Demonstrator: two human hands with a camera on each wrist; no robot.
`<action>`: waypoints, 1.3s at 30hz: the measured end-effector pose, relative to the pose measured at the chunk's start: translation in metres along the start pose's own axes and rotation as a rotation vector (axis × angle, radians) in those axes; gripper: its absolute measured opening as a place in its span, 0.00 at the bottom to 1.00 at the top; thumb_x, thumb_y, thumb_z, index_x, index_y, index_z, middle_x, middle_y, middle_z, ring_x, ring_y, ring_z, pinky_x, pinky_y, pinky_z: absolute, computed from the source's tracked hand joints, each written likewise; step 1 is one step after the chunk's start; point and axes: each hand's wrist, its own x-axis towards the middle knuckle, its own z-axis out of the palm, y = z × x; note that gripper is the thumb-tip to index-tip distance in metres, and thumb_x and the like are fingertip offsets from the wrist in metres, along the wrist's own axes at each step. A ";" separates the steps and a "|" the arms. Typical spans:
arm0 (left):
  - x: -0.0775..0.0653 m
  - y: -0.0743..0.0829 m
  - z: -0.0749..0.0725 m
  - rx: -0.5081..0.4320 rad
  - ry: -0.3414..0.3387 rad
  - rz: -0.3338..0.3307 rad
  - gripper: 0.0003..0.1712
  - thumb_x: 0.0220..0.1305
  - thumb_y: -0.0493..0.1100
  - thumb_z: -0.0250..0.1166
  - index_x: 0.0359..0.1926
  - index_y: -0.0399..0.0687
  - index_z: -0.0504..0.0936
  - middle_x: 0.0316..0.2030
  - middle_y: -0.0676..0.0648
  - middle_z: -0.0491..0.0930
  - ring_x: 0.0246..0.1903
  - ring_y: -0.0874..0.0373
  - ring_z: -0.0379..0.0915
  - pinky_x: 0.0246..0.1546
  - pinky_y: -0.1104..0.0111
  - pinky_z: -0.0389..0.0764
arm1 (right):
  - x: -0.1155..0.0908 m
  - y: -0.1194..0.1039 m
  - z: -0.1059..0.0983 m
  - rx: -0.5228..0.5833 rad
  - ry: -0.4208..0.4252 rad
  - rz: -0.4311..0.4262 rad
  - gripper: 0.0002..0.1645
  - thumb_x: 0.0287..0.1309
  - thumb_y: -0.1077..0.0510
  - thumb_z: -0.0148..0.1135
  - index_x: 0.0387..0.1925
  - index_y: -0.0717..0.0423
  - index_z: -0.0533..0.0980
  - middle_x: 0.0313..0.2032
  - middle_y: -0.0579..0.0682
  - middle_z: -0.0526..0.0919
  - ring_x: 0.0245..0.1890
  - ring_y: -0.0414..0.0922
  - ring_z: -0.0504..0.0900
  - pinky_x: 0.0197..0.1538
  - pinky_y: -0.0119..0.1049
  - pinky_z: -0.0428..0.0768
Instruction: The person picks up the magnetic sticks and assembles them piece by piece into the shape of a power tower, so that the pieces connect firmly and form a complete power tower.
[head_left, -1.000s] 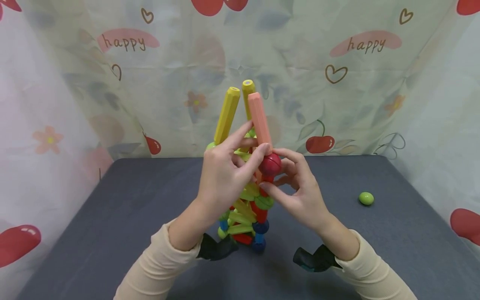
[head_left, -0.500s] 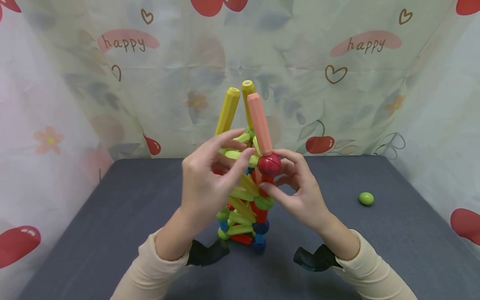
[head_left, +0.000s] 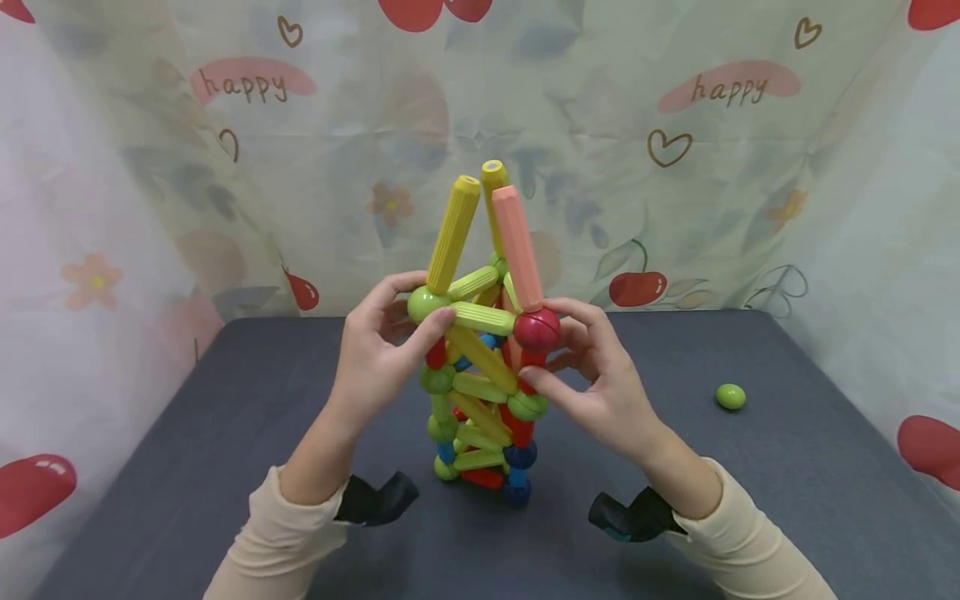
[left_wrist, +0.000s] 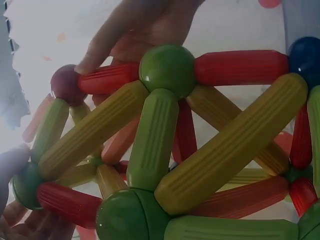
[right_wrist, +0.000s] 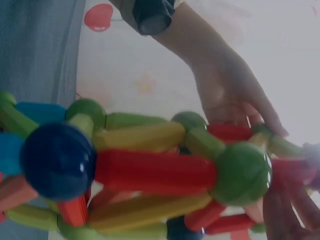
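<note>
A tall lattice tower of building rods and balls (head_left: 480, 387) stands between the hands. At its upper left corner the left hand (head_left: 378, 350) grips a light green ball (head_left: 427, 305), thumb in front and fingers behind. The right hand (head_left: 596, 375) holds the opposite corner, index finger by the red ball (head_left: 537, 330) and thumb on the red rod (head_left: 532, 358) below it. A pale green rod (head_left: 483, 317) spans these two balls. From the top corners rise a pink rod (head_left: 517, 246) and two yellow rods, the nearer yellow rod (head_left: 453, 233) leaning inward. The left wrist view shows the red ball (left_wrist: 68, 85) close up.
A loose green ball (head_left: 731, 397) lies on the dark grey table (head_left: 645, 517) at the right. Behind the table hangs a patterned cloth (head_left: 337, 167). Dark straps with camera mounts sit on both wrists, the right wrist's mount (head_left: 633, 515) jutting inward.
The left hand has let go near the pink rod and red ball, moved left, and taken hold of the green ball at the upper left corner. The right hand stays in place.
</note>
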 end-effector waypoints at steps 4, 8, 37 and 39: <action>-0.001 -0.006 -0.002 -0.072 0.001 -0.025 0.25 0.60 0.40 0.69 0.55 0.32 0.75 0.41 0.44 0.80 0.38 0.65 0.82 0.38 0.71 0.83 | -0.003 0.003 -0.012 0.056 -0.032 0.004 0.31 0.63 0.64 0.60 0.64 0.66 0.60 0.48 0.40 0.79 0.43 0.38 0.81 0.45 0.29 0.81; -0.001 -0.008 -0.001 -0.120 0.009 -0.032 0.27 0.59 0.42 0.70 0.55 0.31 0.75 0.41 0.51 0.79 0.39 0.64 0.83 0.39 0.70 0.84 | -0.006 0.011 -0.039 0.088 0.064 0.053 0.26 0.65 0.68 0.54 0.61 0.73 0.61 0.45 0.42 0.80 0.39 0.39 0.83 0.45 0.29 0.81; -0.002 -0.009 0.004 -0.212 0.043 -0.017 0.35 0.57 0.50 0.71 0.56 0.28 0.75 0.42 0.54 0.79 0.41 0.62 0.83 0.38 0.69 0.84 | -0.103 0.137 -0.190 -0.695 -0.186 1.061 0.23 0.63 0.61 0.55 0.53 0.76 0.69 0.54 0.81 0.68 0.50 0.71 0.70 0.46 0.57 0.74; -0.002 -0.009 0.005 -0.211 0.045 -0.013 0.36 0.56 0.53 0.70 0.56 0.28 0.75 0.42 0.54 0.78 0.41 0.62 0.83 0.38 0.69 0.84 | -0.094 0.135 -0.183 -0.675 -0.164 1.000 0.23 0.65 0.59 0.55 0.54 0.75 0.69 0.54 0.80 0.68 0.51 0.71 0.70 0.47 0.57 0.74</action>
